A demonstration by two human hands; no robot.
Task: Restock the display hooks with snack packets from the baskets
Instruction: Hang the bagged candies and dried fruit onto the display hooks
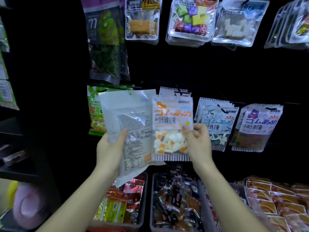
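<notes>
Head view, left hand (108, 148) fingers curled round white packet (130, 113), right hand (199, 141) fingers pinching gummy packet (172, 114)

left hand (109, 148) + right hand (199, 141) = 2 hands | white packet (128, 114) + egg-gummy packet (172, 114) = 2 held packets

Of the person, 2 hands and 2 forearms show, all uncovered. The left hand (110, 148) is bare, with a broad thumb (123, 134) and a smooth outer edge. The right hand (199, 143) is bare too; its knuckles show as rounded ridges and its fingers (198, 131) are slim. The left forearm (78, 200) is bare from the wrist to the near left edge, and the right forearm (234, 201) is bare to the near right edge. Both wrists are narrow, and both forearms look wider toward the near edge under the wide lens.
</notes>
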